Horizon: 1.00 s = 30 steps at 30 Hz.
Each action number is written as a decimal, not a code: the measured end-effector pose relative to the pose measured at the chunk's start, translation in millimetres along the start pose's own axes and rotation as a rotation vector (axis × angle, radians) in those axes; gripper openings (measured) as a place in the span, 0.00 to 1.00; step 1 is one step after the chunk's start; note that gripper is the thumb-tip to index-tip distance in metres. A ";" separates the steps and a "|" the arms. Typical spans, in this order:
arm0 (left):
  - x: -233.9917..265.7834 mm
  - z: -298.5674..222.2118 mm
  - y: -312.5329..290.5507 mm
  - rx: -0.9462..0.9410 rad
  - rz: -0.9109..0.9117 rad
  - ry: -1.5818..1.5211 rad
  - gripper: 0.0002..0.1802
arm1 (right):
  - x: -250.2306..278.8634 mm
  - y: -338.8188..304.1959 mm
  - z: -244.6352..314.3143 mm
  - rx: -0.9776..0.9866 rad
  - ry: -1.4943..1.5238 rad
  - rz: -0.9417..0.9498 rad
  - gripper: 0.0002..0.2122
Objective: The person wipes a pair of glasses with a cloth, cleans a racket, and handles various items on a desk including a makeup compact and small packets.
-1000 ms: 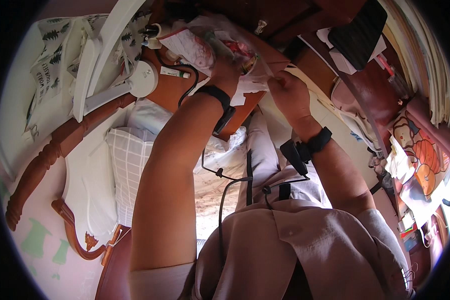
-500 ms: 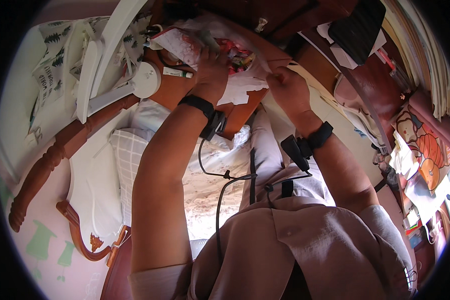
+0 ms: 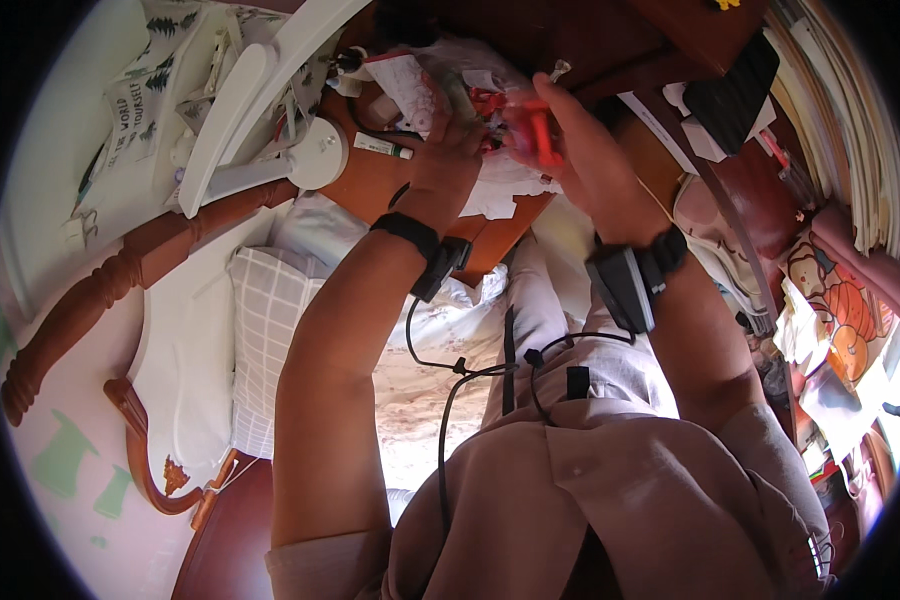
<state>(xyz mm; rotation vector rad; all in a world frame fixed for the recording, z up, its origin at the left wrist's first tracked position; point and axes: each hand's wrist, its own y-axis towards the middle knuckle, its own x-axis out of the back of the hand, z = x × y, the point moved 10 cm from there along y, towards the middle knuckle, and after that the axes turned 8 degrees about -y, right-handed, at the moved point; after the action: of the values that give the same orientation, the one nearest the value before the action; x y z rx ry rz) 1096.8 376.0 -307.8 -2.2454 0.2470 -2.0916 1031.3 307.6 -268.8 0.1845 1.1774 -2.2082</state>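
Observation:
My left hand (image 3: pixel 448 160) grips a clear plastic bag (image 3: pixel 467 82) of small coloured items lying on a brown wooden nightstand (image 3: pixel 370 180). My right hand (image 3: pixel 570 140) is raised over the bag's opening and pinches a small red stick-shaped item (image 3: pixel 541 128) between its fingers. Both wrists wear black bands with small black devices, and thin black cables hang from them. A white sheet of paper (image 3: pixel 490 195) lies under the bag near the nightstand's front edge.
A white desk lamp (image 3: pixel 315 150) and a small white tube (image 3: pixel 382 146) sit on the nightstand's left. A bed with a checked pillow (image 3: pixel 270 320) and carved wooden headboard (image 3: pixel 80 310) is at left. Shelves with papers, a black pouch (image 3: pixel 735 85) and a pumpkin picture (image 3: pixel 840 300) are at right.
My right hand rose from the nightstand's front edge to above the bag and now holds a red item. My left hand shifted up along the bag.

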 end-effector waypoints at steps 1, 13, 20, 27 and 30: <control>-0.8 -0.2 -1.0 0.010 0.027 0.022 0.14 | -0.4 3.3 0.8 -0.001 -0.004 0.001 0.21; 5.0 3.6 -8.9 0.014 0.138 0.075 0.15 | 36.5 -29.1 -12.2 0.064 -0.266 -0.138 0.21; 22.4 -0.2 -16.9 -0.003 0.163 0.007 0.15 | 59.3 -86.2 -8.6 0.030 -0.278 -0.127 0.12; 64.6 -39.8 -4.5 -0.108 0.053 -0.180 0.31 | 91.1 -152.6 38.6 0.706 -0.650 -0.140 0.09; 96.9 -52.2 -23.5 -0.056 0.064 -0.277 0.12 | 48.8 -214.5 80.3 0.670 -1.148 -0.023 0.11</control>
<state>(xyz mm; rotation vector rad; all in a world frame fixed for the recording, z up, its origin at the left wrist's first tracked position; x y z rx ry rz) 1053.0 386.9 -204.8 -2.4868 0.3589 -1.7369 880.3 309.6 -89.8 -0.7375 -0.1829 -2.0693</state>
